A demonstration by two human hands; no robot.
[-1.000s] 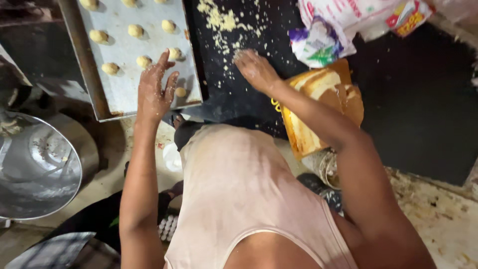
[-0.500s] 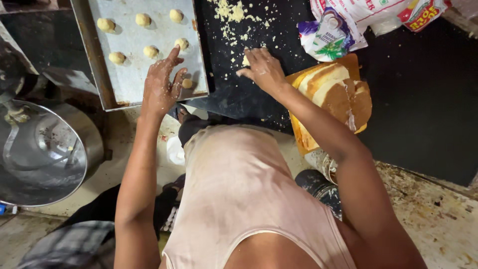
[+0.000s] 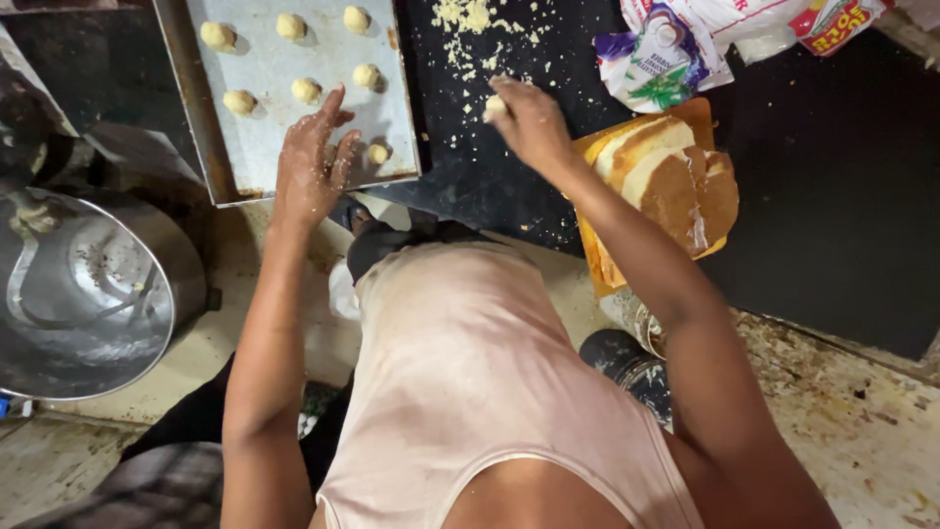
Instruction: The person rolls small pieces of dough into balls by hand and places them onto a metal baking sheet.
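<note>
Far left, low: large steel mixing bowl (image 3: 83,294), round, shiny, with smears and a bent wire piece inside; it stands on the pale floor beside the person's left arm.

Left of centre, far: metal baking tray (image 3: 294,127), flat, grey, rust-brown rim. On it lie seven small pale dough balls: four in the far rows (image 3: 217,35), one at mid-tray (image 3: 366,75), one near the tray's right edge (image 3: 378,154), one at left (image 3: 238,101).

Left hand (image 3: 311,168): flat on the near part of the tray, fingers spread and loose, gripping nothing; dusted with crumbs. The dough ball at the tray's right edge lies just beside its fingertips.

Centre, far: black work surface (image 3: 842,196), strewn with a pale crumbly dough heap (image 3: 468,16) and scattered crumbs between tray and right hand.

Right hand (image 3: 524,118): over the black surface, fingers curled closed round a small dough piece (image 3: 495,106), which shows pale at the fingertips.

Right of centre: sliced bread loaf (image 3: 671,181) in clear wrap, lying on an orange board (image 3: 602,264), just beside the right forearm.

Far right, far: crumpled white printed packets (image 3: 656,59), with a red-and-yellow one (image 3: 842,20) past them.

Near, centre: the person's pale pink vest (image 3: 480,392).
</note>
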